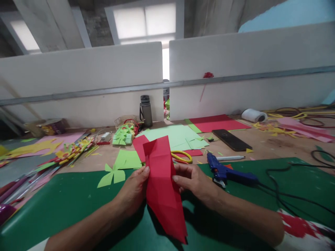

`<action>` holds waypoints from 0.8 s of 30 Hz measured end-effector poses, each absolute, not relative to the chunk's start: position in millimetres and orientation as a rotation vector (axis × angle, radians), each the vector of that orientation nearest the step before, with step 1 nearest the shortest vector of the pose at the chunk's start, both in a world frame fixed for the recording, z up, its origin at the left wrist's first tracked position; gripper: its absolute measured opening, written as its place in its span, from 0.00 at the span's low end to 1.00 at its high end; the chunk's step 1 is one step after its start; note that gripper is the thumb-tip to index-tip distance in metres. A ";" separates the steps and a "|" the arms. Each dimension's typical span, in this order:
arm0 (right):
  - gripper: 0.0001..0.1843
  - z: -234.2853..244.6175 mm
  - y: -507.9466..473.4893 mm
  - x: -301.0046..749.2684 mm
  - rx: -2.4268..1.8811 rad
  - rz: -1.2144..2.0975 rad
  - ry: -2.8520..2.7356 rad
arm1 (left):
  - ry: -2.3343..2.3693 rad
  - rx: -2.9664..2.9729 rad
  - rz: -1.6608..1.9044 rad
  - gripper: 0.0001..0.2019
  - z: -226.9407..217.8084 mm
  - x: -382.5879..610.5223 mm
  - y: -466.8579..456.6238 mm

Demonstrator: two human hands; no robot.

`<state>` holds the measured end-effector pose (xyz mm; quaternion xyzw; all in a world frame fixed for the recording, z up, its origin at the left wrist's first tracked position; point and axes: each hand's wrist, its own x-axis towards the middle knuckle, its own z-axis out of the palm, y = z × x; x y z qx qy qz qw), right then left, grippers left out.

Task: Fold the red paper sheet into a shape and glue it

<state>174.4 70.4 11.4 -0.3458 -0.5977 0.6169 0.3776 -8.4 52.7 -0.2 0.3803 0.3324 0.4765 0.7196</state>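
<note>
A folded strip of red paper (pixel 162 184) stands tilted in front of me, creased across in several places. My left hand (pixel 137 184) pinches its left edge, the thumb lying on the front face. On the other side, my right hand (pixel 192 181) grips the right edge between thumb and fingers. The fingers behind the paper are partly hidden. Just beyond the sheet show yellow-handled scissors (pixel 187 157), their blades mostly covered. A blue glue gun (pixel 230 172) lies on the green mat (pixel 78 195) to the right of my right hand. A light green paper leaf shape (pixel 112 176) lies left of my left hand.
Green paper sheets (pixel 170 134), red sheets (pixel 220 122), a phone (pixel 231 139) and a white pen (pixel 230 158) lie behind the mat. A grey bottle (pixel 146 111) stands by the white partition (pixel 91 76). Black cable (pixel 277 191) loops at right; paper flowers (pixel 75 150) lie at left.
</note>
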 end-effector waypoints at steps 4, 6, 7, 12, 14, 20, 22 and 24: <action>0.10 17.8 63.0 167.8 -0.912 1.480 -1.572 | 1.103 1.254 0.992 0.18 1.5 -9.4 51.2; 0.08 22.4 59.4 167.3 -0.931 1.373 -1.631 | 1.347 1.547 1.107 0.17 4.9 -14.7 51.0; 0.06 25.1 57.8 167.7 -0.949 1.276 -1.682 | 1.447 1.675 1.200 0.17 8.2 -17.7 50.0; 0.08 37.7 52.8 168.4 -1.040 0.693 -1.981 | 1.410 2.042 1.193 0.09 37.7 -17.6 29.5; 0.07 39.1 50.9 165.8 -1.059 0.542 -2.081 | 1.288 2.029 1.066 0.09 48.1 -8.8 19.1; 0.03 33.7 43.7 156.8 -1.100 0.368 -2.235 | 1.271 1.911 0.998 0.04 47.1 6.2 17.4; 0.04 33.4 42.3 156.4 -1.094 0.332 -2.241 | 1.292 1.884 0.968 0.06 42.1 2.8 22.0; 0.06 35.5 42.1 158.3 -1.095 0.329 -2.234 | 1.249 1.831 0.945 0.07 40.0 -3.0 25.1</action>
